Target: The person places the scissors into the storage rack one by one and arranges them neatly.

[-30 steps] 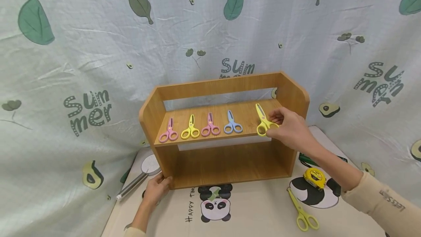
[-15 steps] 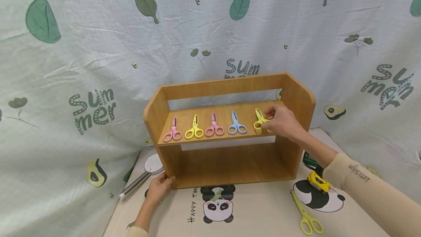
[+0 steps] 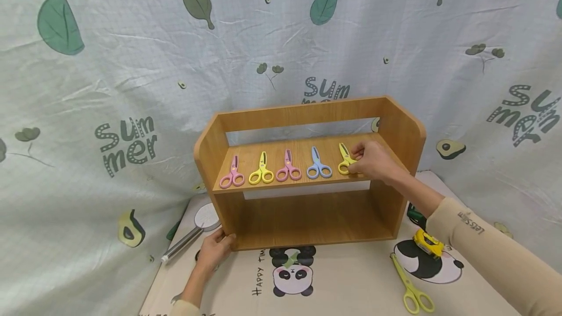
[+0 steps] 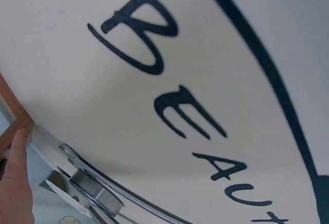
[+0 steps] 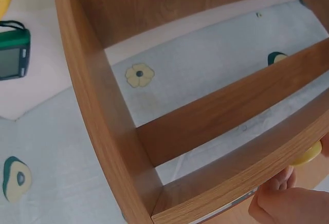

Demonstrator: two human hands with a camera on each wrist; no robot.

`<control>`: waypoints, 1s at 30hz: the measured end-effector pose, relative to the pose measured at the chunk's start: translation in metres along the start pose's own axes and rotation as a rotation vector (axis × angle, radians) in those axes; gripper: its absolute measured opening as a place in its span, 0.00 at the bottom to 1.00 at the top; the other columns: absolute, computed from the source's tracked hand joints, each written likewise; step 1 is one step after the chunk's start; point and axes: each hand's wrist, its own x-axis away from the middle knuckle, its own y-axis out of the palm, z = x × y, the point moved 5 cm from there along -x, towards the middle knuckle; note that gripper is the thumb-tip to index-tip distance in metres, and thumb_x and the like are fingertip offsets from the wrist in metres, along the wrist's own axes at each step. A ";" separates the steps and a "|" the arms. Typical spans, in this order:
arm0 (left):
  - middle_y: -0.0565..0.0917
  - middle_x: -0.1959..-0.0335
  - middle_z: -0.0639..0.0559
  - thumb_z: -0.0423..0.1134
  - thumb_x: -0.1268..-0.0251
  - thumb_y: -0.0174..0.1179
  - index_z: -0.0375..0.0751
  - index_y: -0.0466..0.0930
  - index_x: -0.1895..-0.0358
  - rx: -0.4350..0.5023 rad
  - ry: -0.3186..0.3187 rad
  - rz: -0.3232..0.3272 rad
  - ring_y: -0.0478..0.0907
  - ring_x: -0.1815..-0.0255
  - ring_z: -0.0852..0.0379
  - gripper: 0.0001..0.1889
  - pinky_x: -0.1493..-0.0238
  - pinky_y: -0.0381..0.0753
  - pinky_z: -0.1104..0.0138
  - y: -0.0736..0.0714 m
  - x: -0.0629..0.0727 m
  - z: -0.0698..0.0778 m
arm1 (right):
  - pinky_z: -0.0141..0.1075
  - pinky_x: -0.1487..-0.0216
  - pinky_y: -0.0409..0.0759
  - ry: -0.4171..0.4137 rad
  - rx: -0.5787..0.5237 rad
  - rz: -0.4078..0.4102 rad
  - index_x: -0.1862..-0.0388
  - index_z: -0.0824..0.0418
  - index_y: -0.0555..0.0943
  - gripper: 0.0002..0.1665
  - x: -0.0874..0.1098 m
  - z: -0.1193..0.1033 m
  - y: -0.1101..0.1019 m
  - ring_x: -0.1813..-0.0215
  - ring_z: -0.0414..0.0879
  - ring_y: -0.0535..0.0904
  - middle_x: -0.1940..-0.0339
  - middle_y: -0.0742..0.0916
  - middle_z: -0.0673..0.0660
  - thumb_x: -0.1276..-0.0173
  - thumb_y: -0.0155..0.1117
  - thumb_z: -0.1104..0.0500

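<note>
Yellow scissors [image 3: 344, 157] lie at the right end of the upper board of a wooden shelf [image 3: 303, 218]. My right hand [image 3: 373, 161] pinches their right handle loop; in the right wrist view that hand [image 5: 293, 203] shows beside the shelf board with a bit of yellow handle [image 5: 308, 154]. To the left, in a row with blades pointing back, are pink scissors [image 3: 232, 172], yellow scissors [image 3: 262, 168], another pink pair [image 3: 288, 166] and blue scissors [image 3: 318, 164]. My left hand [image 3: 216, 249] grips the shelf's lower left corner, finger against the wood in the left wrist view.
More yellow scissors [image 3: 411, 289] lie on the table at front right, near a yellow tape measure [image 3: 428, 243]. Behind it is a green device with a screen [image 5: 13, 54]. A round-headed tool with a metallic handle [image 3: 182, 245] lies left of the shelf. A printed curtain [image 3: 153, 62] hangs behind.
My right hand has lowered the yellow scissors onto the upper board. The left hand stays at the shelf corner. The head view has shifted slightly.
</note>
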 end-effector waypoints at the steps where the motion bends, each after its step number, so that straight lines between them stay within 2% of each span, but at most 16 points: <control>1: 0.72 0.29 0.22 0.33 0.25 0.57 0.21 0.62 0.25 0.000 -0.002 -0.001 0.75 0.30 0.30 0.31 0.36 0.83 0.46 0.000 0.000 0.000 | 0.35 0.55 0.73 0.004 0.002 -0.007 0.47 0.74 0.78 0.24 0.000 0.000 0.000 0.52 0.53 0.74 0.55 0.80 0.64 0.41 0.72 0.66; 10: 0.69 0.27 0.23 0.35 0.24 0.58 0.24 0.60 0.23 -0.001 -0.004 -0.021 0.73 0.28 0.30 0.33 0.33 0.80 0.43 0.000 -0.003 -0.001 | 0.32 0.57 0.76 0.004 0.010 -0.066 0.44 0.76 0.78 0.25 -0.002 -0.001 -0.005 0.53 0.52 0.75 0.53 0.81 0.65 0.39 0.69 0.66; 16: 0.72 0.29 0.23 0.35 0.26 0.59 0.23 0.63 0.24 -0.018 -0.004 -0.005 0.76 0.31 0.33 0.32 0.37 0.85 0.48 -0.001 -0.002 -0.002 | 0.31 0.58 0.76 0.023 0.002 -0.107 0.42 0.76 0.78 0.26 -0.001 0.001 -0.004 0.52 0.53 0.75 0.52 0.81 0.65 0.37 0.69 0.65; 22: 0.73 0.30 0.23 0.35 0.26 0.59 0.22 0.63 0.25 -0.022 -0.002 -0.001 0.77 0.31 0.34 0.32 0.40 0.87 0.52 -0.001 -0.002 -0.002 | 0.32 0.58 0.75 0.016 -0.002 -0.123 0.46 0.73 0.79 0.23 -0.002 0.004 -0.006 0.53 0.52 0.74 0.55 0.81 0.62 0.39 0.69 0.64; 30: 0.70 0.28 0.23 0.35 0.24 0.57 0.21 0.60 0.24 -0.010 -0.004 -0.018 0.73 0.29 0.30 0.32 0.34 0.82 0.45 0.001 -0.002 -0.001 | 0.33 0.58 0.73 0.005 0.001 -0.144 0.47 0.72 0.80 0.24 -0.002 0.005 -0.007 0.54 0.51 0.74 0.57 0.80 0.60 0.41 0.71 0.63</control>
